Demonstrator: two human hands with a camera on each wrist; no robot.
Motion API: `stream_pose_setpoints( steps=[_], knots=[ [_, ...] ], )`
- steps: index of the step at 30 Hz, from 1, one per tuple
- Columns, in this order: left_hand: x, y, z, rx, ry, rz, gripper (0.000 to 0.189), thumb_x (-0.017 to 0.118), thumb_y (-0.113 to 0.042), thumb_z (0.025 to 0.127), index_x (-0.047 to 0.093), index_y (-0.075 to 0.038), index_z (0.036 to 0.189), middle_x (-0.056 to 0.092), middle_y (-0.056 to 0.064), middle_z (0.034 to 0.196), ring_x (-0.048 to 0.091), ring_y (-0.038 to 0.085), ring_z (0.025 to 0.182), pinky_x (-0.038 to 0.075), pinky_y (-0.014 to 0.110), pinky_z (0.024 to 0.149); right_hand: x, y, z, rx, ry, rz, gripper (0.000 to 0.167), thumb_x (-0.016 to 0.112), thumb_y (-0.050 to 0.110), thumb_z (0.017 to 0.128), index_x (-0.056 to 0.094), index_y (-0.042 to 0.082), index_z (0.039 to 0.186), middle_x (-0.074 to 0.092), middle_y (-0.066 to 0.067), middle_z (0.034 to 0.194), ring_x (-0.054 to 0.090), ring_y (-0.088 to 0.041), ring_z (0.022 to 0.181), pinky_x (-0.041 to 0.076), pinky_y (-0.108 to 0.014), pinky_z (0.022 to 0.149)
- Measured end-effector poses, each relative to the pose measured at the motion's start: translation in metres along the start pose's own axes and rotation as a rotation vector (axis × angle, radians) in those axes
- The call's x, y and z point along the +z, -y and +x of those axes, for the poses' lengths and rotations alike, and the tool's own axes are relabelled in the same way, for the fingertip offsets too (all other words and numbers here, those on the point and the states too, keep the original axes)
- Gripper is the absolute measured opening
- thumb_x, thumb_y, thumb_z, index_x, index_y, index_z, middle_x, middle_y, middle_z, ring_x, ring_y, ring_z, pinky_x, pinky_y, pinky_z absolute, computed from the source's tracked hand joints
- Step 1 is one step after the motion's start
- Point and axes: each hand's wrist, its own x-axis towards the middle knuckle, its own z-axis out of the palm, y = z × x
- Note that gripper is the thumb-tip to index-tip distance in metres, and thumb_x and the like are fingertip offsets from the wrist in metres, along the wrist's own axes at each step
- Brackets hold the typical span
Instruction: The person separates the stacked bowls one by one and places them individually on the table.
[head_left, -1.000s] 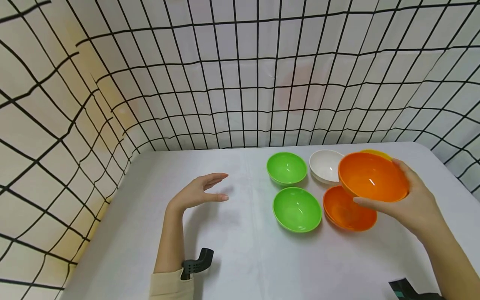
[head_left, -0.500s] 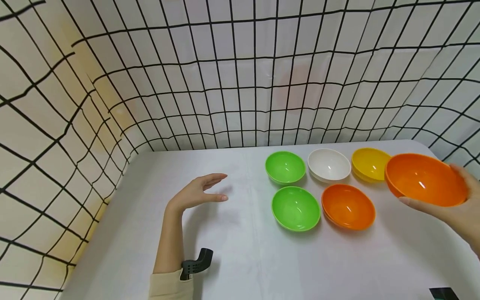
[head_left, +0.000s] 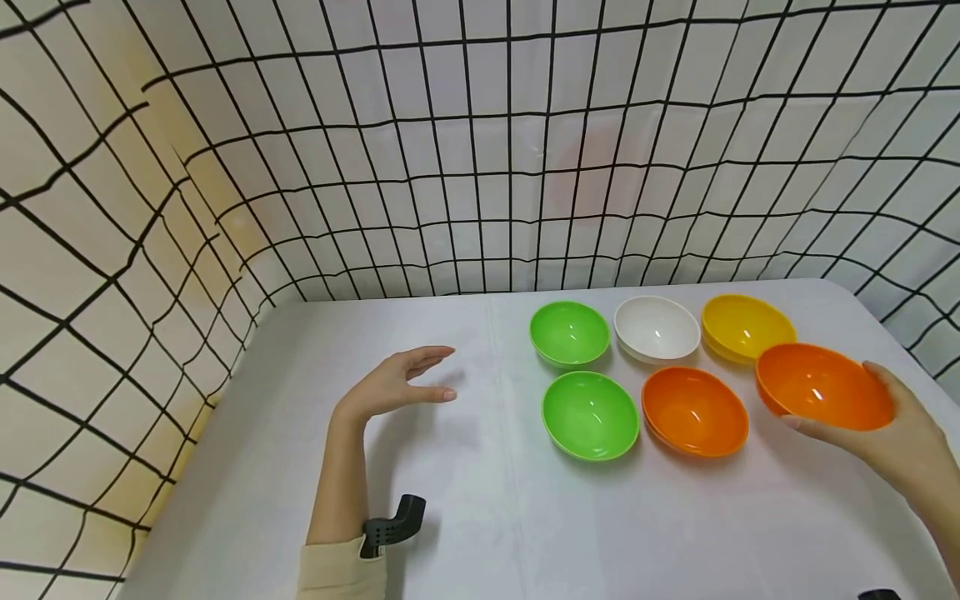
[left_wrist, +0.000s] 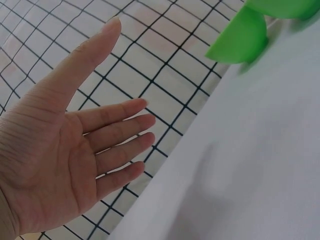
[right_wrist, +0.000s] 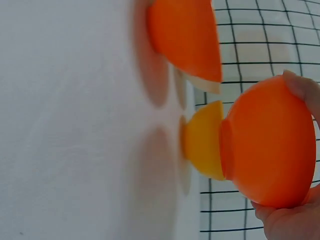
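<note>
My right hand (head_left: 903, 429) grips an orange bowl (head_left: 821, 390) by its sides, thumb at the near side and fingers at the far right. In the right wrist view the held bowl (right_wrist: 270, 145) hangs above the table, its shadow apart from it. Just left of it on the table stands another orange bowl (head_left: 693, 412), and behind it a yellow bowl (head_left: 746, 327). My left hand (head_left: 393, 385) hovers over the left part of the table with thumb and fingers spread apart. The left wrist view shows its palm (left_wrist: 70, 160) holding nothing.
Two green bowls (head_left: 591, 417) and a white bowl (head_left: 657, 329) stand upright left of the yellow and orange ones. A white cloth covers the table (head_left: 480, 517). Walls with a black grid (head_left: 510, 150) rise behind it and at both sides.
My right hand has carried the orange bowl rightward from over the other bowls, then lowered it and brought it slightly back left. The left hand stays where it was.
</note>
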Motion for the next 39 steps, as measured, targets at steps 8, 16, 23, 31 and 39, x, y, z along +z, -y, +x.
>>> stream_pose_setpoints(
  steps=[8,16,23,31,39],
  knots=[
    [-0.004,-0.014,-0.008,0.008,0.006,0.01,0.066,0.073,-0.038,0.077,0.046,-0.021,0.135,0.043,-0.004,0.14,0.036,0.018,0.133,0.03,0.043,0.109,0.013,-0.01,0.005,-0.037,0.024,-0.016,0.112,0.07,0.045,0.078,-0.008,0.0,0.145,0.002,-0.037,0.145,0.017,-0.055,0.12,0.024,-0.072,0.092],
    [-0.003,0.013,0.007,0.024,-0.001,0.018,0.076,0.074,-0.05,0.072,0.045,-0.022,0.136,0.044,-0.012,0.138,0.037,0.016,0.132,0.029,0.045,0.109,0.025,-0.056,0.03,-0.053,0.026,-0.014,0.111,0.07,0.044,0.078,-0.007,0.003,0.146,0.004,-0.034,0.146,0.016,-0.053,0.121,0.018,-0.07,0.098],
    [-0.002,0.015,0.008,0.028,0.006,0.017,0.074,0.074,-0.048,0.073,0.045,-0.023,0.136,0.044,-0.013,0.138,0.036,0.015,0.132,0.029,0.045,0.109,0.026,-0.046,0.02,-0.047,0.039,0.046,0.105,0.069,0.039,0.081,-0.005,0.002,0.146,0.002,-0.035,0.146,0.015,-0.055,0.123,0.015,-0.07,0.1],
    [-0.003,0.013,0.007,0.031,-0.004,0.027,0.076,0.073,-0.05,0.072,0.045,-0.021,0.137,0.044,-0.014,0.138,0.036,0.014,0.132,0.029,0.044,0.109,0.028,-0.041,0.015,-0.039,0.02,0.053,0.104,0.068,0.039,0.081,-0.005,0.003,0.147,0.002,-0.033,0.147,0.014,-0.054,0.125,0.016,-0.069,0.1],
    [-0.003,0.011,0.004,0.028,-0.003,0.012,0.076,0.074,-0.049,0.071,0.045,-0.022,0.136,0.044,-0.013,0.138,0.036,0.014,0.132,0.029,0.045,0.109,0.031,-0.042,0.011,-0.116,0.045,0.05,0.111,0.072,0.035,0.079,-0.01,-0.001,0.145,0.0,-0.038,0.145,0.013,-0.058,0.124,0.015,-0.073,0.096]
  ],
)
